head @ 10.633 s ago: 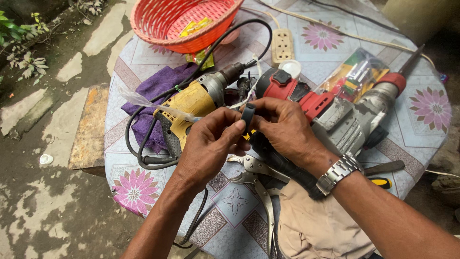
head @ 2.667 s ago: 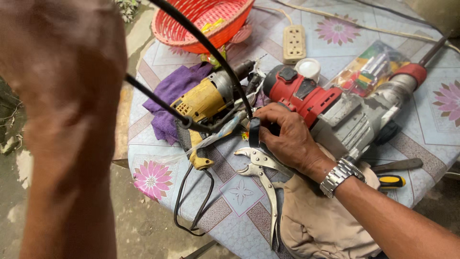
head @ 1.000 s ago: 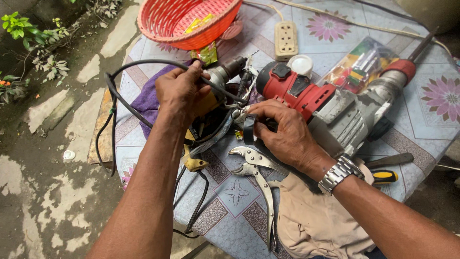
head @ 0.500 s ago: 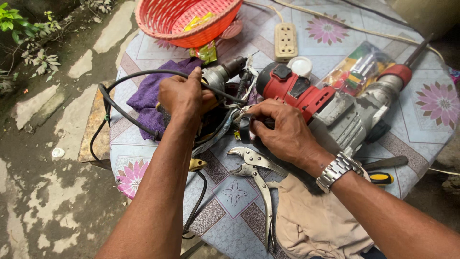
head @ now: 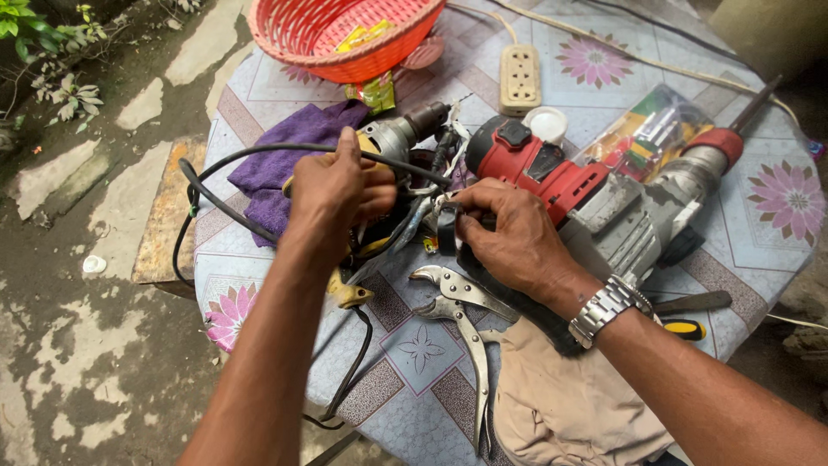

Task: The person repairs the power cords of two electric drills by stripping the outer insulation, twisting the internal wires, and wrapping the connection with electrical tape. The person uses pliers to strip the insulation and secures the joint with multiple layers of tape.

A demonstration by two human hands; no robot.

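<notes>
Mostly hidden under the left hand (head: 332, 185): yellow drill (head: 379, 155). Too small to tell, the part pinched just right of it. Cut off above it: red basket (head: 345, 34).

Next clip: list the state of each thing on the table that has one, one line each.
Left hand: gripping the black cord over the yellow drill.
Right hand: pinching the cord end beside the drill.
Red hammer drill: lying on its side.
Pliers: lying flat, handles apart.
Basket: upright.
Power strip: nothing plugged in.
</notes>
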